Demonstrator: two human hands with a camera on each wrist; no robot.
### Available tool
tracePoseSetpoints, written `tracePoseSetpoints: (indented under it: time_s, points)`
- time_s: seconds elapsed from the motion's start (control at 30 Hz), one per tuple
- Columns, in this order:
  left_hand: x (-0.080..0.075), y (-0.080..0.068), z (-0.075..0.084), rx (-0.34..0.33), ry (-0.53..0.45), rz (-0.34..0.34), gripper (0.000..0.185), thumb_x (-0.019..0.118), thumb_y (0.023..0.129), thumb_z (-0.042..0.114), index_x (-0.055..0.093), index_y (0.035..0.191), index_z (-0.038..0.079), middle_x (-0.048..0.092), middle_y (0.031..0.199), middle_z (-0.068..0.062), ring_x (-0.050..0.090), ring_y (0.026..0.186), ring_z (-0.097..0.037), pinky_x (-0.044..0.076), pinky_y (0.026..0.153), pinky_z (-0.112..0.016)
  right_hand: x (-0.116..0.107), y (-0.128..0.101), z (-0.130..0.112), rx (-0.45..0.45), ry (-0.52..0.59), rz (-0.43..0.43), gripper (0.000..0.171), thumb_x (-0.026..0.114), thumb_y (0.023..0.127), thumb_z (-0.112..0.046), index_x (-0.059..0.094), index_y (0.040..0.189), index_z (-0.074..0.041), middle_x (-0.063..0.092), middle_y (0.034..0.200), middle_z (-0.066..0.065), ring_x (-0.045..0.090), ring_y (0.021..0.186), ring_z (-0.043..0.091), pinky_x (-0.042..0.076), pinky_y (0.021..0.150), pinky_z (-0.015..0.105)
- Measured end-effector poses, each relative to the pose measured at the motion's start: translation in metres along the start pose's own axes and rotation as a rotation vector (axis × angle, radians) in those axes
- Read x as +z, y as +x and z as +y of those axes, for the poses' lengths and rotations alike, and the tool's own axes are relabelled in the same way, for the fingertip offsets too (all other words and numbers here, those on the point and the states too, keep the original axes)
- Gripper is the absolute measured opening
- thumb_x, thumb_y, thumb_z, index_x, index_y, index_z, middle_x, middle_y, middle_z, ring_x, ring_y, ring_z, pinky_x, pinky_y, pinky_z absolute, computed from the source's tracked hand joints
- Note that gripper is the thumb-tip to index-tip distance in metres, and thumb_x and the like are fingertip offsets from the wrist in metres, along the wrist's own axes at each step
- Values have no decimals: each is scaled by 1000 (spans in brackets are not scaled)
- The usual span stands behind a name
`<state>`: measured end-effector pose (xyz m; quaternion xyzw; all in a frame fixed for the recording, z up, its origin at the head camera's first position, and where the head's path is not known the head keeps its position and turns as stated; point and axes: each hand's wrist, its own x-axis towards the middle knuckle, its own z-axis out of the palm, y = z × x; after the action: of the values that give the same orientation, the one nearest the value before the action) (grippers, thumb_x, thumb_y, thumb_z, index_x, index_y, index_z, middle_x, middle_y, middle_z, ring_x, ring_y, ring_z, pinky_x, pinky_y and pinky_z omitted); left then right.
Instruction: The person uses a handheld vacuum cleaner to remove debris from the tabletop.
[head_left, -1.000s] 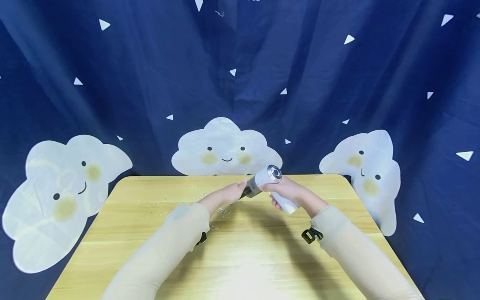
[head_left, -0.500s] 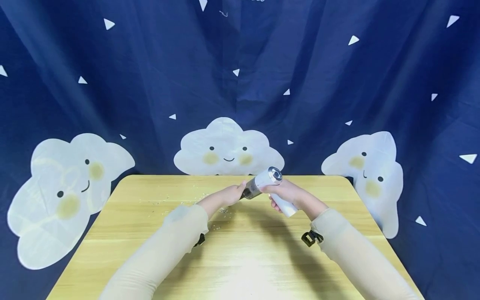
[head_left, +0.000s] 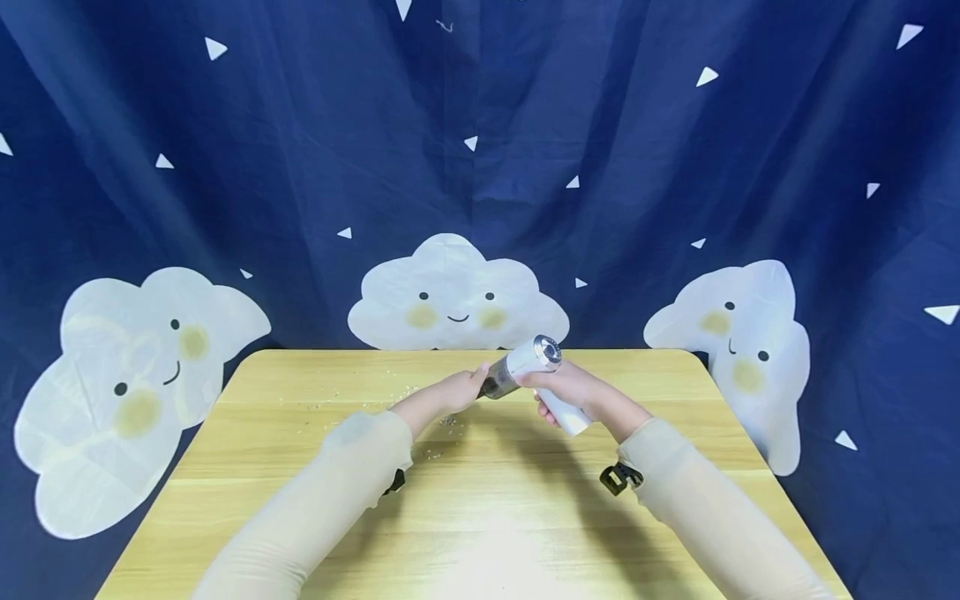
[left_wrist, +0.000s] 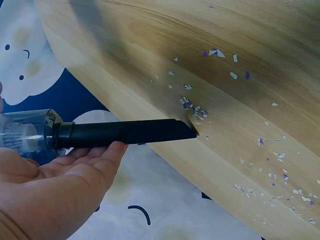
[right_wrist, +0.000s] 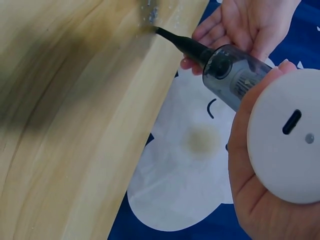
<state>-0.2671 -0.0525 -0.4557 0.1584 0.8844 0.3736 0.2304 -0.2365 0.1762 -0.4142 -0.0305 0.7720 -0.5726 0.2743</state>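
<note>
My right hand grips the handle of a handheld vacuum cleaner with a white body and silver end cap. Its clear dust cup carries a slim black nozzle, angled down toward the tabletop. In the left wrist view the nozzle's slanted tip lies right beside a small heap of white and purple scraps. My left hand is palm up under the base of the nozzle, its fingers fairly straight and touching there. In the head view this hand hides most of the nozzle.
More scraps lie scattered over the far left part of the wooden table. Close behind its far edge hangs a dark blue curtain with cloud prints. Black wrist straps show below the sleeves.
The vacuum cleaner and both hands have shifted very slightly left in the head view. Both hands keep the same hold, and the head view itself has moved a little.
</note>
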Motion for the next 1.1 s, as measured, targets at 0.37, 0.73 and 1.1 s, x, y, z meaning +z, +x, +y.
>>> tracePoseSetpoints:
  time_s: [0.37, 0.73, 1.1]
  points:
    - [-1, -3, -1, -10, 23, 4, 75, 8, 108, 51, 47, 145, -2, 48, 147, -24, 44, 136, -42, 32, 115, -55, 1, -2, -3, 16, -13, 2, 43, 68, 93, -35, 56, 117, -1, 59, 65, 8, 56, 48, 16, 51, 47, 29]
    - [1, -8, -7, 0, 6, -4, 74, 9, 109, 49, 49, 144, -2, 50, 145, -24, 45, 136, -41, 34, 114, -54, 3, -3, -3, 32, -27, -9, 38, 68, 92, -37, 58, 101, -2, 59, 64, 9, 56, 48, 16, 50, 45, 28]
    - [3, -14, -3, 21, 40, 13, 73, 9, 110, 46, 51, 141, -4, 54, 141, -25, 48, 133, -42, 35, 113, -54, 2, -6, -4, 22, -39, -35, 38, 68, 93, -37, 57, 103, -2, 58, 64, 8, 56, 48, 16, 50, 44, 28]
